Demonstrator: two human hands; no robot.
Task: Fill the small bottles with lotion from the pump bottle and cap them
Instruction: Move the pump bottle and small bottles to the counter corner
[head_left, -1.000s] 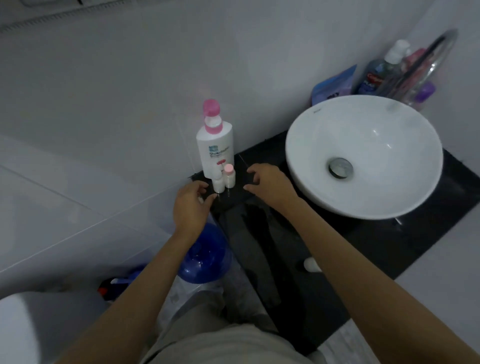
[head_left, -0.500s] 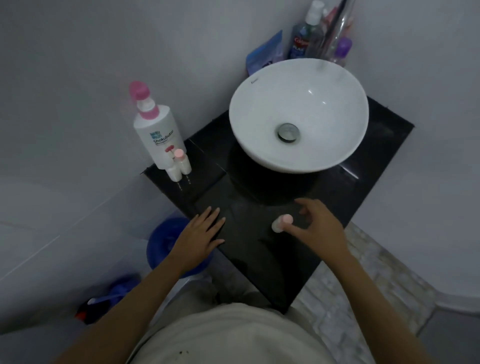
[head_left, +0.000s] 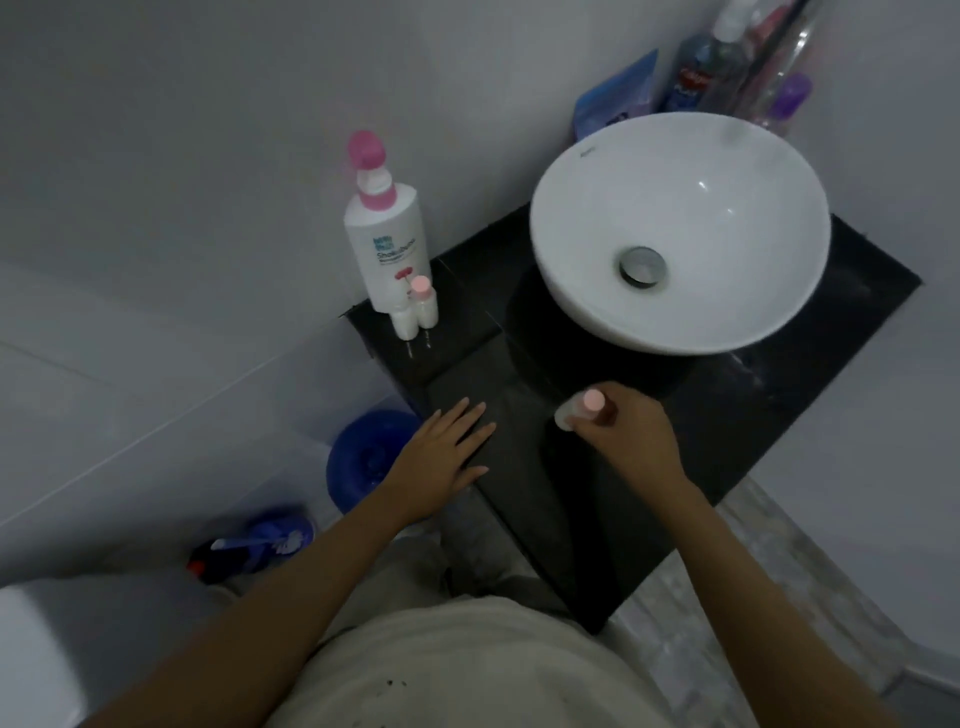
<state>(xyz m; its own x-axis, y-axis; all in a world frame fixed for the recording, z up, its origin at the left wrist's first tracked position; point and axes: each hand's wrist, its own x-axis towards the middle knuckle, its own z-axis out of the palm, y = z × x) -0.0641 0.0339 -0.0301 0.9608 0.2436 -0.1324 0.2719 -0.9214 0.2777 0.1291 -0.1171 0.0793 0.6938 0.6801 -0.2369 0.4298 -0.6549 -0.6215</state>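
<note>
Right hand (head_left: 626, 439): pinching a pink-capped bottle (head_left: 581, 408) near the counter (head_left: 753, 415) front. Left hand (head_left: 441, 452): spread flat, empty. Pump bottle (head_left: 384, 244) with two small bottles (head_left: 415, 312): far left corner. Basin (head_left: 680, 228): right.

The black counter (head_left: 737, 415) bears a white basin (head_left: 727, 291), pump bottle (head_left: 387, 249) and two small bottles (head_left: 415, 312).

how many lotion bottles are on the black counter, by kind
pump bottle: 1
small bottles standing by the pump bottle: 2
small bottle in the right hand: 1
total: 4
</note>
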